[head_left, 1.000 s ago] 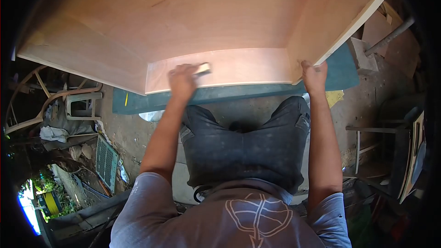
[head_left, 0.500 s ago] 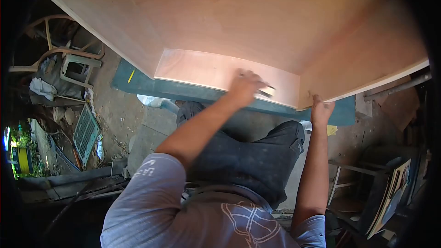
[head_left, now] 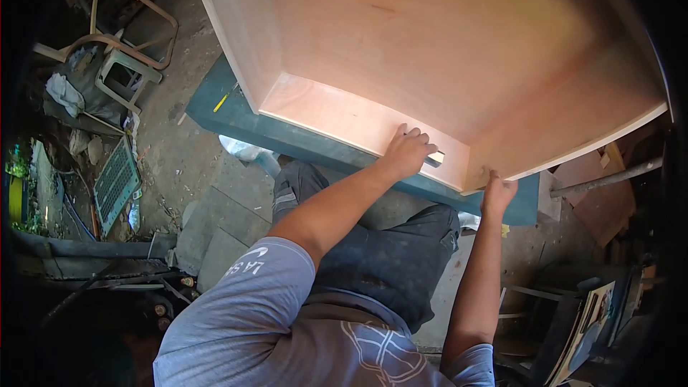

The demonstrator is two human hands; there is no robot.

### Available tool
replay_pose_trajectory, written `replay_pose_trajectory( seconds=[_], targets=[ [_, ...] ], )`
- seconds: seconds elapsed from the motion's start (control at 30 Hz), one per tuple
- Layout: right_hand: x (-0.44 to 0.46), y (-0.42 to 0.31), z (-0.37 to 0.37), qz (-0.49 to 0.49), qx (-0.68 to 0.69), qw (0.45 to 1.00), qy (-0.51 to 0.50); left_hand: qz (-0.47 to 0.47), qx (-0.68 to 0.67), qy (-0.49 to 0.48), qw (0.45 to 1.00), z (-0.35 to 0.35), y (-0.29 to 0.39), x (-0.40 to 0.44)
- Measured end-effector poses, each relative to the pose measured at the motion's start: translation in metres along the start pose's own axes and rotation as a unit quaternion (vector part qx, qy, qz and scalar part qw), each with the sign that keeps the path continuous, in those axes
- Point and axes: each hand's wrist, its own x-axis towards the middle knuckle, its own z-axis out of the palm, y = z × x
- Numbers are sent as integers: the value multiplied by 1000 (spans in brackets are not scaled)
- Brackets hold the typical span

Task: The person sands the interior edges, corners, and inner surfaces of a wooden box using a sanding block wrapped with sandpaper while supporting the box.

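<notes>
My left hand [head_left: 408,152] is closed around a small block [head_left: 434,158] with a pale face and a dark part, against the narrow bottom panel [head_left: 326,111] of a large open wooden cabinet [head_left: 401,36]. Most of the block is hidden under the fingers. At the cabinet's near right corner, my right hand [head_left: 497,192] grips the front edge of the side panel. The cabinet rests on a dark green bench [head_left: 211,100], where a thin yellow tool [head_left: 221,102] lies near the left end.
To the left are a curved wooden chair frame [head_left: 132,50], a plastic stool [head_left: 129,77] and a green grid panel [head_left: 117,186] on the floor. A metal pipe [head_left: 609,178] and leaning boards [head_left: 584,333] stand at the right. My legs are beside the bench.
My left hand has moved right along the bottom panel with the block. My right hand keeps its hold at the corner. The whole view has turned, so the cabinet appears tilted.
</notes>
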Motion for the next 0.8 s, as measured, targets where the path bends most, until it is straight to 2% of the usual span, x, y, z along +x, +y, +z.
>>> replay_pose_trajectory(
  seconds=[0.03,0.1,0.13,0.17,0.23,0.27,0.3,0.33,0.37,0.4,0.47,0.53,0.57,0.6,0.63,0.67,0.73,0.77,0.8],
  targets=[
    [-4,-4,-1,-6,-2,1000,-1,-1,9,-69,998,-9,-3,2],
    [-27,-7,8,-48,-51,992,105,14,26,-47,998,-29,-12,-5],
    [-48,-16,13,-61,-158,972,165,27,40,-32,998,-39,-18,-12],
    [-71,-27,17,-72,-265,936,222,1,29,-32,999,-64,-24,-15],
    [-109,-33,25,-182,-274,933,146,18,37,206,978,-130,-46,-30],
    [-112,-39,31,-267,-315,910,43,17,66,352,934,-181,-53,-41],
    [-115,-43,39,-342,-349,870,-64,-24,149,468,871,-228,-61,-53],
    [-112,-44,52,-330,-344,872,-115,-77,241,549,797,-271,-82,-60],
    [-101,-45,68,-321,-335,870,-165,-110,283,582,754,-315,-101,-66],
    [-87,-44,83,-322,-361,853,-198,-192,245,610,729,-347,-112,-63],
    [-70,-34,104,-324,-389,829,-236,-166,217,613,741,-397,-145,-53],
    [-55,-25,126,-285,-497,756,-318,-158,149,649,729,-414,-152,-18],
    [-52,-21,131,-288,-497,754,-319,-155,61,582,796,-424,-152,-18],
    [-48,-19,136,-242,-510,738,-371,-149,-28,505,850,-431,-156,-18],
    [-44,-15,139,-193,-520,718,-421,-56,58,455,887,-432,-167,-21],
    [-40,-9,139,-194,-521,717,-420,-56,58,456,886,-429,-176,-16],
    [-31,8,125,-210,-461,755,-415,-64,148,502,850,-416,-183,-7],
    [-27,17,114,-206,-466,754,-415,-69,141,536,830,-407,-181,-2],
    [-22,24,102,-209,-467,775,-371,-71,135,533,832,-403,-184,0]
  ],
)
